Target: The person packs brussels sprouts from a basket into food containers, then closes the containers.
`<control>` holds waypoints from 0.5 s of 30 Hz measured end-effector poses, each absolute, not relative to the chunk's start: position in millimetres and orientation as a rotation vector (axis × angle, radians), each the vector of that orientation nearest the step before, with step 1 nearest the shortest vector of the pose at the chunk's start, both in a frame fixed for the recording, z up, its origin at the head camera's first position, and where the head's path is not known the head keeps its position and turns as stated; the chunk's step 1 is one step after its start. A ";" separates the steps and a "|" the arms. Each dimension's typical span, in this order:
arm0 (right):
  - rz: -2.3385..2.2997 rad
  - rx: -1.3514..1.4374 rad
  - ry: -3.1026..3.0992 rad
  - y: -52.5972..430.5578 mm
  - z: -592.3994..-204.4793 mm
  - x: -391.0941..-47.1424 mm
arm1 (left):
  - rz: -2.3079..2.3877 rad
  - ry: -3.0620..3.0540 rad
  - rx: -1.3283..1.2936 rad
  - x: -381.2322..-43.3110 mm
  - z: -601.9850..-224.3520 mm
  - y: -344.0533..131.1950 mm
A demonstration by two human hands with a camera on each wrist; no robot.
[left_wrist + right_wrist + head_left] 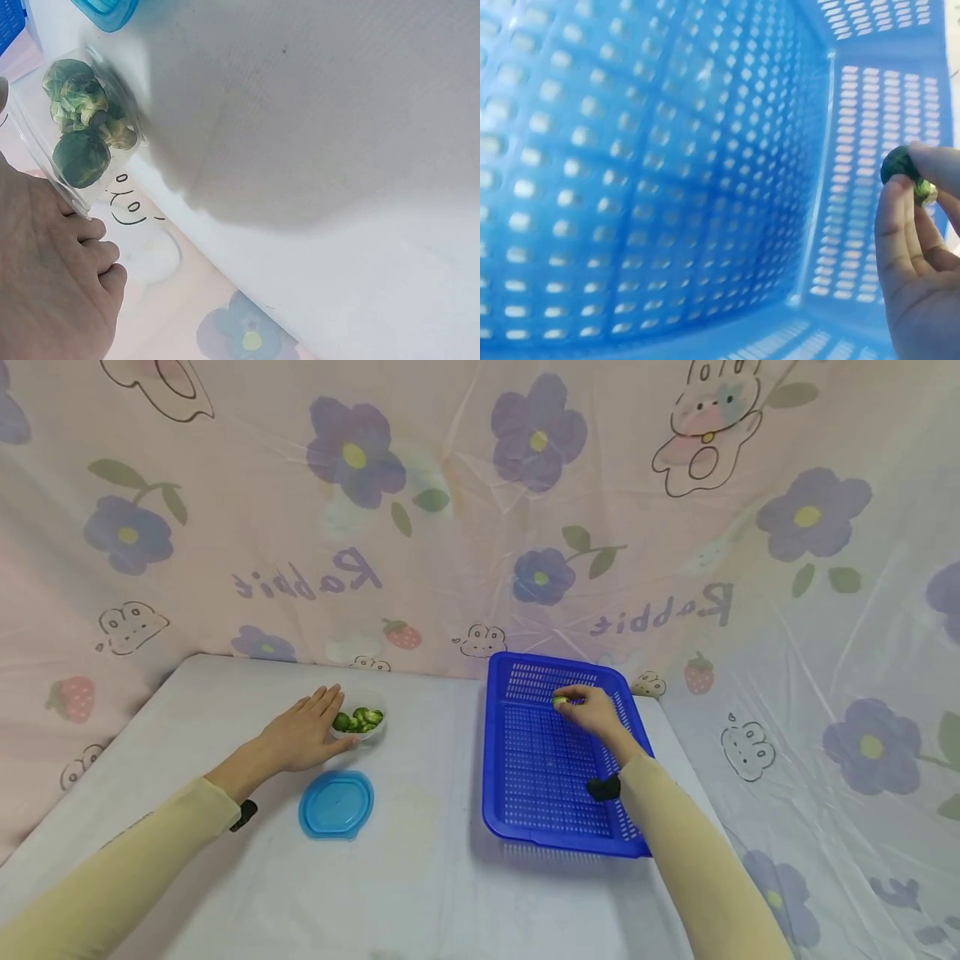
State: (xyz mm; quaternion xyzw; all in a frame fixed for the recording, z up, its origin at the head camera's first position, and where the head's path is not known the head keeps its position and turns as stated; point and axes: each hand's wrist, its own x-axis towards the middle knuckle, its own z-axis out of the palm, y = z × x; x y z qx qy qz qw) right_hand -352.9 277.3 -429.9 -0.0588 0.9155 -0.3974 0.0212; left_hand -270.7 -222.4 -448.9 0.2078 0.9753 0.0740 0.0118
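Over the far part of the blue plastic basket (485,760), my right hand (592,712) pinches a Brussels sprout (898,163) between thumb and fingertips. The sprout is green with a pale cut end. At the left, my left hand (303,733) lies against the side of a clear plastic container (370,700), its fingers fairly straight along the rim and the thumb at the near side. Several Brussels sprouts (81,157) sit inside that container. A light blue lid (336,806) lies flat on the table just nearer than the container.
The basket has slatted walls and a perforated floor (630,187), with no sprouts visible on it. White cloth covers the table (420,877). A printed curtain (450,527) with flowers and rabbits hangs behind and at the sides.
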 end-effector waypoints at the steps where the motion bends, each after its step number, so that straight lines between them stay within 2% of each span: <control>1: -1.235 -0.194 2.844 274.9 -427.4 -352.0 | 0.232 3.042 0.649 -270.6 -448.8 -222.5; 15: -1.381 -0.340 2.865 241.7 -388.6 -340.9 | 0.232 3.048 0.656 -271.2 -450.5 -223.4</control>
